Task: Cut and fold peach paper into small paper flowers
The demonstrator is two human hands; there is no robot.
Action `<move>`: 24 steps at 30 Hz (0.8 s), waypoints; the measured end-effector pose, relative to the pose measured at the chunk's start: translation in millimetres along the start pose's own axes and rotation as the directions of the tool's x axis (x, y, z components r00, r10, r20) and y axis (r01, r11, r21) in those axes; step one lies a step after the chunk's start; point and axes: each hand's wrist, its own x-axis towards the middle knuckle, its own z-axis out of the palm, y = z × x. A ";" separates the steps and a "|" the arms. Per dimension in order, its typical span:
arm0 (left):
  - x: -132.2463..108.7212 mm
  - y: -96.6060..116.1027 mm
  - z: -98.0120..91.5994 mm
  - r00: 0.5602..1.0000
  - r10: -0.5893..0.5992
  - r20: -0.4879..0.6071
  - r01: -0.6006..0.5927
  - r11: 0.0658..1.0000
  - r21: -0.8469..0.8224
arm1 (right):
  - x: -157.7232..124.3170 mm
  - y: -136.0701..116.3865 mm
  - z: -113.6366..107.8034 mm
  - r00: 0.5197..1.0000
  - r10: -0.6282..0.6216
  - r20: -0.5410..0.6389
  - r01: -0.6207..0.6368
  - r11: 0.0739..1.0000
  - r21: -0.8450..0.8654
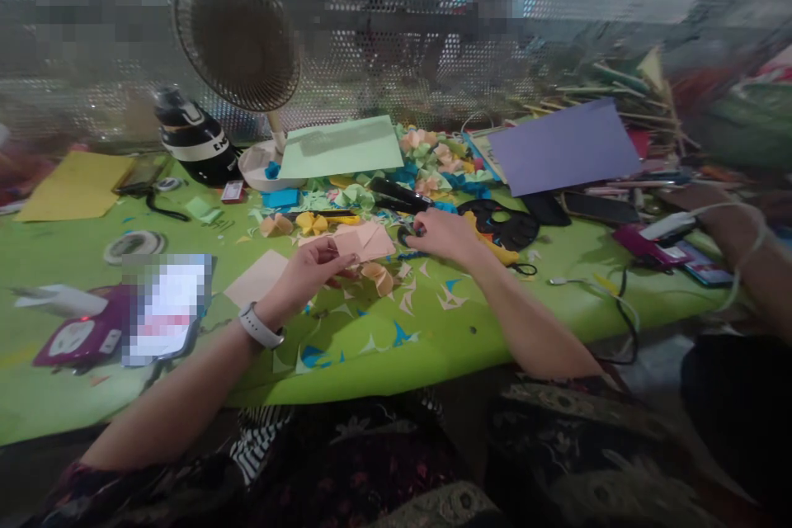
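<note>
My left hand (pixel 313 271), with a white watch on its wrist, pinches a small peach paper piece (pixel 347 244) over the table. Just right of its fingertips lie more peach paper squares (pixel 376 239), and a curled peach paper petal (pixel 377 279) rests below them. My right hand (pixel 444 234) is closed, its fingertips down at a small dark ring-shaped thing (pixel 403 235); its kind is not clear. Beyond that hand lies a black stapler-like tool (pixel 399 195). A folded yellow paper flower (pixel 311 223) sits behind my left hand. Pointed paper offcuts (pixel 405 334) are scattered in front.
A fan (pixel 238 37) and a black bottle (pixel 195 140) stand at the back left. Green (pixel 343 150) and purple sheets (pixel 566 147) flank heaped paper pieces. A phone (pixel 167 309) leans at left. Another person's arm (pixel 748 247) reaches in from the right, near a cable.
</note>
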 end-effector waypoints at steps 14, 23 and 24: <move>-2.9 -1.8 2.2 1.000 -0.014 -0.009 0.013 0.991 -0.130 | 12.4 -4.2 5.1 0.989 0.138 0.052 -0.138 0.990 -0.018; -1.9 -3.3 1.5 0.999 -0.036 -0.037 0.027 0.977 -0.212 | 6.1 1.1 -0.2 0.991 0.111 0.079 -0.107 0.993 -0.051; -2.0 -3.1 1.6 0.999 -0.034 -0.036 0.025 0.974 -0.224 | 5.5 2.0 -0.4 0.991 0.112 0.076 -0.108 0.992 -0.058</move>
